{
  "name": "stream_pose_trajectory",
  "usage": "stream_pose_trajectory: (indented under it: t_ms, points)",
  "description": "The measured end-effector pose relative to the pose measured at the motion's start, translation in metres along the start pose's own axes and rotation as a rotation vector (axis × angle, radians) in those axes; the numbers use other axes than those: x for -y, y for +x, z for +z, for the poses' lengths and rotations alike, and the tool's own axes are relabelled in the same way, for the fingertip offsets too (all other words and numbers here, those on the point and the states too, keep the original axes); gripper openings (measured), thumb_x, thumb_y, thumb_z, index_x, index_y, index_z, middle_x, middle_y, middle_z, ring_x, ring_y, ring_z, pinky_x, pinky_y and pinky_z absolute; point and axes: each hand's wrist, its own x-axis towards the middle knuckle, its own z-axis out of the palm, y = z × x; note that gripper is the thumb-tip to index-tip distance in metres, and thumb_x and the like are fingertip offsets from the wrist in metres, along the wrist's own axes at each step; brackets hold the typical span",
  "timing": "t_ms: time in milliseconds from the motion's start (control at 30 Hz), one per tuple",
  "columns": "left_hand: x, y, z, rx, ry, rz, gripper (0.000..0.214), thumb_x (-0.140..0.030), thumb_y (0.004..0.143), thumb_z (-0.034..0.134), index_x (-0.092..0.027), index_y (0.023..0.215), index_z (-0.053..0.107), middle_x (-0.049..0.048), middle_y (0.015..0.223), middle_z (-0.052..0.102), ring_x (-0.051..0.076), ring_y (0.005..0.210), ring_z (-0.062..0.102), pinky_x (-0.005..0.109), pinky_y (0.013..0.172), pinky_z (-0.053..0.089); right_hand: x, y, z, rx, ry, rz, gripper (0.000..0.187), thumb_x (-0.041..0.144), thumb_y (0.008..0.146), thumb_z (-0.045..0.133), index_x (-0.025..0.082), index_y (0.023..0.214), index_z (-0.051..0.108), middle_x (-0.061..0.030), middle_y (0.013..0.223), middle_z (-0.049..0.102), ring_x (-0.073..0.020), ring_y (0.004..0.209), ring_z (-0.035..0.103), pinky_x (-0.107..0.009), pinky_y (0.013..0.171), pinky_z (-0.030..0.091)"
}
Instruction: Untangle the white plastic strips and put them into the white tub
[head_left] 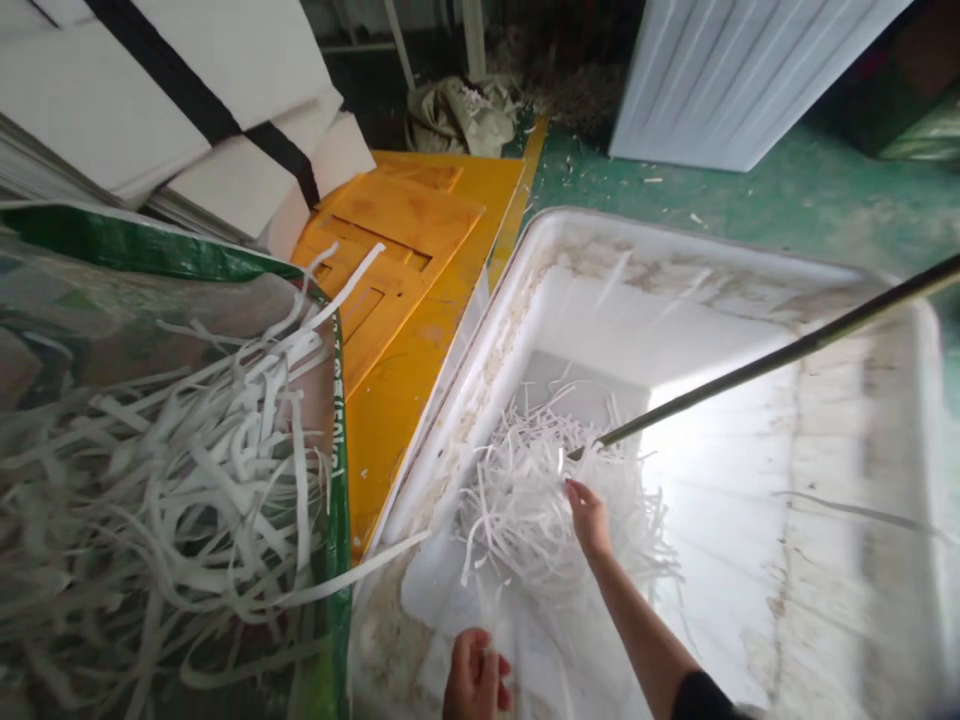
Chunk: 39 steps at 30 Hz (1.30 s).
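A loose heap of thin white strips (525, 500), like shredded paper, lies inside a deep white tub (720, 275) with brown stains. My right hand (590, 520) reaches over the heap, its fingertips pinched together on some strips. Lower down, near the tub's front left, my left hand (476, 675) is closed with curled fingers; a pale, blurred strip seems to run up from it. A long dark greenish stick (750, 360) slants in across the tub's right side, its end in the heap beside my right fingers.
At the left stands an open green-edged bag (341, 560) full of wider white strips (225, 470), one hanging over toward the tub. Behind it are strapped stacks of white sheets (247, 60) and yellow boards (420, 220). A ribbed pale panel (720, 90) and a crumpled sack (465, 115) stand farther back.
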Motion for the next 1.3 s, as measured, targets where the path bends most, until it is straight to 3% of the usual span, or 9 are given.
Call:
stream_pose_trajectory:
  t_ms: [133,300,433,567,667,767,967,1200,1300]
  points:
    - [-0.034,-0.024,0.005,0.114,0.123,0.113,0.03,-0.049,0.067,0.057,-0.019,0.068,0.061,0.0078,0.073,0.066,0.018,0.062,0.06,0.027,0.059,0.05,0.022,-0.099,-0.077,-0.195,0.425,0.067,0.041,0.05,0.073,0.056,0.015,0.092,0.061,-0.0083,0.086,0.067,-0.0206,0.076,0.061,-0.031,0.068,0.049]
    - [-0.055,-0.078,0.034,0.362,0.265,0.375,0.043,-0.021,0.066,0.06,-0.02,0.109,0.059,0.0111,0.113,0.062,0.015,0.071,0.061,0.025,0.063,0.051,0.054,-0.219,-0.132,0.032,0.611,0.135,0.048,0.054,0.063,0.067,0.017,0.091,0.058,-0.0023,0.067,0.062,-0.0176,0.055,0.058,-0.028,0.047,0.045]
    - [-0.062,-0.121,0.049,0.519,0.516,0.569,0.019,-0.013,0.074,0.048,-0.018,0.084,0.063,0.006,0.082,0.066,0.014,0.067,0.06,0.024,0.064,0.048,0.059,-0.274,-0.154,0.1,0.727,0.131,0.037,0.05,0.062,0.07,0.016,0.075,0.062,-0.0018,0.061,0.061,-0.0154,0.055,0.056,-0.026,0.049,0.045]
    - [-0.082,-0.135,0.032,0.397,0.625,0.777,0.022,-0.014,0.076,0.044,-0.019,0.08,0.065,0.0067,0.08,0.066,0.018,0.079,0.062,0.028,0.074,0.046,0.037,-0.282,-0.194,-0.294,0.941,0.269,0.037,0.043,0.056,0.075,0.018,0.082,0.064,0.0014,0.061,0.06,-0.0114,0.052,0.052,-0.023,0.048,0.044]
    - [-0.105,-0.132,0.005,0.273,0.504,0.693,0.019,-0.026,0.077,0.048,-0.019,0.081,0.065,0.006,0.076,0.067,0.018,0.072,0.062,0.027,0.068,0.047,0.024,-0.278,-0.224,-0.485,1.027,0.307,0.043,0.041,0.05,0.076,0.018,0.084,0.062,0.0029,0.061,0.059,-0.0107,0.051,0.052,-0.023,0.049,0.045]
    - [-0.12,-0.134,-0.01,0.234,0.335,0.494,0.026,-0.04,0.074,0.053,-0.017,0.073,0.063,0.0006,0.054,0.058,0.014,0.05,0.053,0.023,0.051,0.042,0.034,-0.287,-0.227,-0.278,0.877,0.259,0.048,0.046,0.052,0.074,0.015,0.087,0.061,0.0008,0.061,0.061,-0.0123,0.052,0.053,-0.025,0.049,0.045]
    - [-0.105,-0.171,0.014,0.452,0.191,0.334,0.041,-0.053,0.064,0.063,-0.013,0.071,0.064,-0.0018,0.048,0.053,0.011,0.042,0.047,0.022,0.044,0.037,0.096,-0.322,-0.165,0.31,0.687,-0.052,0.049,0.055,0.064,0.065,0.014,0.088,0.06,-0.0036,0.067,0.062,-0.0116,0.049,0.052,-0.024,0.044,0.037]
    - [-0.12,-0.187,-0.012,0.381,-0.077,0.229,0.046,-0.056,0.056,0.069,-0.012,0.067,0.064,-0.0052,0.045,0.047,0.007,0.043,0.04,0.019,0.046,0.035,0.075,-0.316,-0.193,0.292,0.398,-0.105,0.018,0.035,0.067,0.053,0.017,0.069,0.055,0.003,0.054,0.051,-0.0086,0.043,0.043,-0.021,0.04,0.031]
    - [-0.136,-0.181,-0.032,0.232,-0.012,0.366,0.044,-0.055,0.057,0.07,-0.013,0.059,0.061,-0.005,0.042,0.045,0.007,0.043,0.038,0.018,0.045,0.032,0.048,-0.307,-0.228,0.03,0.333,-0.072,0.022,0.038,0.068,0.048,0.017,0.073,0.055,0.0007,0.058,0.054,-0.0109,0.045,0.046,-0.023,0.042,0.035]
